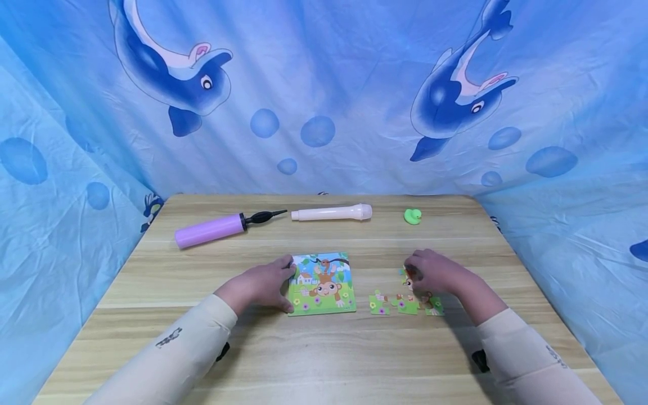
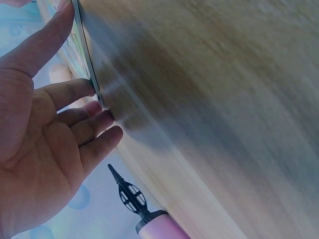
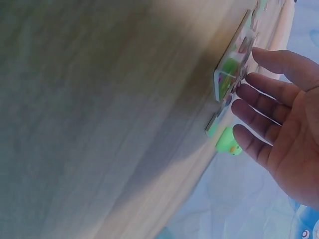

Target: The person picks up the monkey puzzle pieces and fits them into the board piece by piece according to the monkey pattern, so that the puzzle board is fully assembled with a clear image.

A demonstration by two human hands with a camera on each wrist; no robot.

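Note:
My left hand (image 1: 265, 282) lies along the left edge of a square monkey jigsaw puzzle (image 1: 319, 304), thumb near its lower corner and fingertips higher up. In the left wrist view, the thumb and index fingertip of that hand (image 2: 47, 117) touch the puzzle's thin edge (image 2: 88, 59). My right hand (image 1: 430, 271) is over several loose jigsaw pieces (image 1: 407, 306) to the right of the puzzle. In the right wrist view, that hand's (image 3: 286, 117) thumb and fingertips are close against a flowered green piece (image 3: 229, 69); the exact contact is hidden.
Along the back of the wooden table (image 1: 314, 354) lie a purple hand pump (image 1: 212, 229) with a black nozzle, a pale pink microphone-shaped stick (image 1: 329, 213) and a green toy duck (image 1: 412, 216). A blue dolphin-print curtain (image 1: 324, 67) hangs behind and at both sides.

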